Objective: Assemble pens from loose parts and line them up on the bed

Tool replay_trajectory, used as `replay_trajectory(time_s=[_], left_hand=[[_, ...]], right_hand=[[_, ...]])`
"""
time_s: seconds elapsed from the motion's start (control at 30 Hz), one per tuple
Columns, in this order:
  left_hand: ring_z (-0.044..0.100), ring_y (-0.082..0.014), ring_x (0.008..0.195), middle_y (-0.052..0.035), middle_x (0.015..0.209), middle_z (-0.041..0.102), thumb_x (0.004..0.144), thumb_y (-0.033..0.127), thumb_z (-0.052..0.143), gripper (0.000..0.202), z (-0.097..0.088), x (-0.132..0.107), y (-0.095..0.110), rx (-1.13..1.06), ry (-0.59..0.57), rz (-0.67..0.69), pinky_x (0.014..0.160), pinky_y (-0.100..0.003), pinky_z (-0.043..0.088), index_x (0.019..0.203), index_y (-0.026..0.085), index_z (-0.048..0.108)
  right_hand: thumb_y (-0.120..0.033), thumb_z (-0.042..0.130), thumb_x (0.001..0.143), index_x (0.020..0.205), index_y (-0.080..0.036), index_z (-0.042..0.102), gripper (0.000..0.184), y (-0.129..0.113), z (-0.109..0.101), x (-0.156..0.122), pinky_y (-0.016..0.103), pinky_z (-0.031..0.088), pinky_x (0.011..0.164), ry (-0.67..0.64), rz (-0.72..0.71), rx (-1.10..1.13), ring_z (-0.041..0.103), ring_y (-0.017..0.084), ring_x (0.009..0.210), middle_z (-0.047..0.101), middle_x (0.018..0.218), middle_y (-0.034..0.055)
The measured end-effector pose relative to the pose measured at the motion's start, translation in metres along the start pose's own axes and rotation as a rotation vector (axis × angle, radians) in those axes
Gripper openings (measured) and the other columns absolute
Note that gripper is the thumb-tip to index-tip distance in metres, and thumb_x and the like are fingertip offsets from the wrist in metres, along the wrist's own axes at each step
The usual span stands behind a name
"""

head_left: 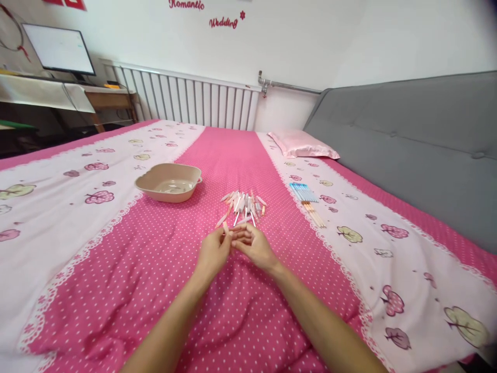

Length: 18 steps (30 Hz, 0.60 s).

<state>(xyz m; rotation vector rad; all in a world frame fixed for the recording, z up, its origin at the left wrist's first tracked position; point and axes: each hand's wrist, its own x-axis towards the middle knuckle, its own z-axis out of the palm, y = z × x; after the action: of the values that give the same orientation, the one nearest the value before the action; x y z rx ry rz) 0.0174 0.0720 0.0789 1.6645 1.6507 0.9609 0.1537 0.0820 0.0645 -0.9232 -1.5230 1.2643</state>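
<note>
My left hand is closed around a small pale-orange pen piece, which sticks up past the thumb. My right hand meets it from the right, thumb and fingers bent together at the left fingertips; what lies between them is too small to make out. Just beyond both hands lies a loose pile of pen parts, pink, white, grey and orange slim pieces. To the right, a neat row of blue pens rests above several orange-and-cream pens.
A beige plastic basin stands on the pink dotted bedspread at the left. Farther back are a pink pillow, a grey padded headboard and a white radiator. A monitor stands on a desk at far left.
</note>
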Motion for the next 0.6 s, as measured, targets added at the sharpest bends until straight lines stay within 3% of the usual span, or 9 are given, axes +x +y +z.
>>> replay_trajectory(time_s=[0.1, 0.2, 0.3, 0.47, 0.6], left_hand=[[0.066, -0.0182, 0.066, -0.0080, 0.077, 0.071, 0.086, 0.035, 0.038, 0.032, -0.008, 0.003, 0.001, -0.007, 0.019, -0.027, 0.059, -0.028, 0.048, 0.087, 0.013, 0.061], [0.067, -0.0194, 0.069, -0.0085, 0.083, 0.071, 0.085, 0.040, 0.039, 0.033, -0.014, 0.003, 0.005, 0.021, 0.039, -0.043, 0.059, -0.028, 0.048, 0.089, 0.014, 0.059], [0.067, -0.0208, 0.071, -0.0082, 0.081, 0.071, 0.085, 0.041, 0.040, 0.031, -0.014, 0.000, 0.009, 0.086, 0.049, -0.037, 0.059, -0.028, 0.046, 0.085, 0.016, 0.059], [0.066, -0.0199, 0.071, -0.0080, 0.082, 0.071, 0.085, 0.039, 0.041, 0.028, -0.010, -0.004, 0.010, 0.160, 0.053, -0.016, 0.060, -0.026, 0.044, 0.083, 0.017, 0.059], [0.066, -0.0188, 0.069, -0.0076, 0.081, 0.070, 0.086, 0.038, 0.041, 0.027, -0.011, -0.005, 0.009, 0.207, 0.063, -0.019, 0.060, -0.025, 0.042, 0.084, 0.018, 0.059]], right_hand=[[-0.036, 0.059, 0.079, 0.099, -0.019, 0.059, 0.027, 0.004, -0.024, 0.005, 0.030, 0.046, 0.085, 0.094, -0.020, -0.386, 0.058, 0.016, 0.099, 0.062, 0.106, 0.0052], [-0.033, 0.049, 0.086, 0.103, -0.018, 0.062, 0.026, 0.015, -0.045, 0.009, 0.033, 0.041, 0.091, 0.142, 0.069, -0.751, 0.055, 0.018, 0.102, 0.061, 0.109, 0.0066], [-0.035, 0.046, 0.087, 0.109, -0.018, 0.062, 0.031, 0.030, -0.050, 0.009, 0.034, 0.034, 0.097, 0.093, 0.096, -0.829, 0.050, 0.019, 0.109, 0.060, 0.113, 0.0079], [-0.044, 0.042, 0.088, 0.121, -0.017, 0.056, 0.045, 0.041, -0.041, 0.008, 0.043, 0.029, 0.099, 0.093, 0.171, -0.907, 0.040, 0.027, 0.118, 0.048, 0.128, 0.0137], [-0.040, 0.046, 0.085, 0.116, -0.011, 0.057, 0.044, 0.040, -0.039, 0.010, 0.041, 0.030, 0.098, 0.145, 0.190, -0.901, 0.043, 0.028, 0.113, 0.053, 0.119, 0.0169]])
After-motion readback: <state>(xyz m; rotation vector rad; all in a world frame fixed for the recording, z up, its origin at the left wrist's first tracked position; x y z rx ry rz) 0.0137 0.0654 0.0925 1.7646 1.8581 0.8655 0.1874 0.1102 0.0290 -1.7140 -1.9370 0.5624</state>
